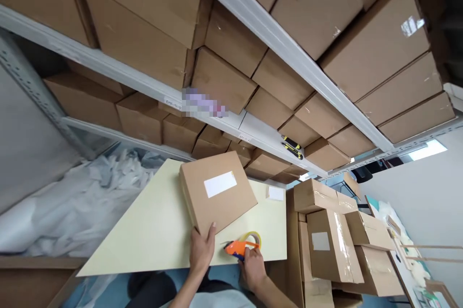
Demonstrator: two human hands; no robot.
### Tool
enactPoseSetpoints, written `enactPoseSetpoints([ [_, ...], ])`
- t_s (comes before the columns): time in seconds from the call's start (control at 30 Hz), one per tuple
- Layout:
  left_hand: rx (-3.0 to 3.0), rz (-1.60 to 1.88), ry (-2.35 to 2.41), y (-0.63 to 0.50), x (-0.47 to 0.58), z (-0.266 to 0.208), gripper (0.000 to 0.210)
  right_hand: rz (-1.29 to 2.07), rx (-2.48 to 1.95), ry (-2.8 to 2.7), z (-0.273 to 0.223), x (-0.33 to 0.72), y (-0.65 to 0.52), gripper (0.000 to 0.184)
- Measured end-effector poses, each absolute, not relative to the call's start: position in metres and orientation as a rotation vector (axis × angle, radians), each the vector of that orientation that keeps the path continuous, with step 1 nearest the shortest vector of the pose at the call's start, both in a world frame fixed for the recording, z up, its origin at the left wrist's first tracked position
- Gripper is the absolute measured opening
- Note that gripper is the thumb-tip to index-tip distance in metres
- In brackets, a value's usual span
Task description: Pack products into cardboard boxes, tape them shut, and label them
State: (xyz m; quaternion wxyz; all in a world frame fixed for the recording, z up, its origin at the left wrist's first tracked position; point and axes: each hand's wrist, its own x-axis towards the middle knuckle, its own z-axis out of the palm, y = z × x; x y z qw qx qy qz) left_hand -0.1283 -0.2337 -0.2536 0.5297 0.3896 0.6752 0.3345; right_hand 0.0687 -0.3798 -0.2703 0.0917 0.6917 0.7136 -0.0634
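Observation:
A brown cardboard box (213, 206) with a white label (220, 184) on its upper face is tilted over the pale yellow tabletop (152, 221). My left hand (202, 251) grips its near corner, the thumb on the upper face and the other fingers mostly hidden. To the right, my right hand (253, 268) is closed around an orange tape dispenser (236, 248) loaded with a yellow-rimmed roll of tape (254, 237). The dispenser is apart from the box, near the table's front edge.
A small stack of white labels (275, 193) lies at the table's back right. Shelves (144, 86) full of boxes rise behind, with two yellow-black utility knives (292, 147) on one ledge. Taped cartons (333, 245) are piled right; white plastic wrapping (94, 197) heaps up left.

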Motion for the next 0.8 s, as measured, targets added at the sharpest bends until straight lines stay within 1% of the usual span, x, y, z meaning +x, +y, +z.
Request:
enactPoseSetpoints([
  [0.1, 0.904, 0.855, 1.621, -0.232, -0.122, -0.263, 0.078, -0.127, 2.033, 1.943, -0.269, 0.075, -0.37, 0.026],
  [0.17, 0.896, 0.903, 1.631, -0.233, -0.121, -0.273, 0.072, -0.171, 1.945, 1.957, -0.26, 0.081, -0.363, 0.018],
  [0.27, 0.914, 0.976, 1.658, -0.231, -0.121, -0.284, 0.071, -0.224, 1.817, 2.046, -0.234, 0.089, -0.35, 0.014],
  [0.37, 0.956, 1.046, 1.674, -0.229, -0.119, -0.281, 0.074, -0.274, 1.701, 2.075, -0.203, 0.096, -0.341, 0.022],
  [0.47, 0.994, 1.053, 1.631, -0.233, -0.117, -0.26, 0.076, -0.35, 1.678, 2.048, -0.182, 0.113, -0.341, 0.026],
  [0.57, 0.996, 1.098, 1.615, -0.238, -0.109, -0.244, 0.074, -0.426, 1.664, 1.952, -0.179, 0.152, -0.352, 0.028],
  [0.63, 0.976, 1.119, 1.605, -0.239, -0.104, -0.247, 0.073, -0.451, 1.655, 1.882, -0.184, 0.189, -0.361, 0.026],
  [0.73, 0.987, 1.116, 1.595, -0.24, -0.1, -0.258, 0.069, -0.432, 1.652, 1.807, -0.187, 0.243, -0.366, 0.036],
  [0.8, 1.008, 1.091, 1.61, -0.242, -0.1, -0.262, 0.067, -0.391, 1.659, 1.798, -0.184, 0.268, -0.358, 0.039],
])
